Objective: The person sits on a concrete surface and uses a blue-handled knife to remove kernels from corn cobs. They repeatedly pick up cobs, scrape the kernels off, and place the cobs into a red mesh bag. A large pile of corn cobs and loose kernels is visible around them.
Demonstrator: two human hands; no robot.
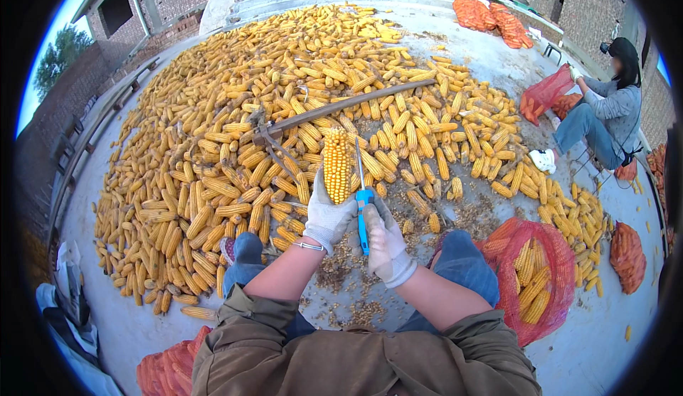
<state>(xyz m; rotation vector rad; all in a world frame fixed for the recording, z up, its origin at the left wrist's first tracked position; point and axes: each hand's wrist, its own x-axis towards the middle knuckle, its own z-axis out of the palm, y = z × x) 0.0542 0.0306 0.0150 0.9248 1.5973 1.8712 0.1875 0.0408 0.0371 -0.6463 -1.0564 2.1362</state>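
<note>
My left hand (329, 216), in a pale work glove, grips a yellow corn cob (336, 166) by its lower end and holds it upright. In my gloved right hand (385, 238) is a screwdriver (363, 209) with a blue handle, its thin metal shaft pointing up beside the cob. Shaft and cob look slightly apart. Before me spreads a large heap of husked corn cobs (213, 145). Loose kernels and chaff (349, 310) lie on the concrete between my legs.
A wooden-handled tool (347, 104) lies across the heap. By my right knee stands an open red mesh sack (557, 273) holding cobs. Filled sacks sit at right (628, 257), lower left (169, 366) and far right (493, 20). A seated person (603, 108) handles another mesh sack (547, 92).
</note>
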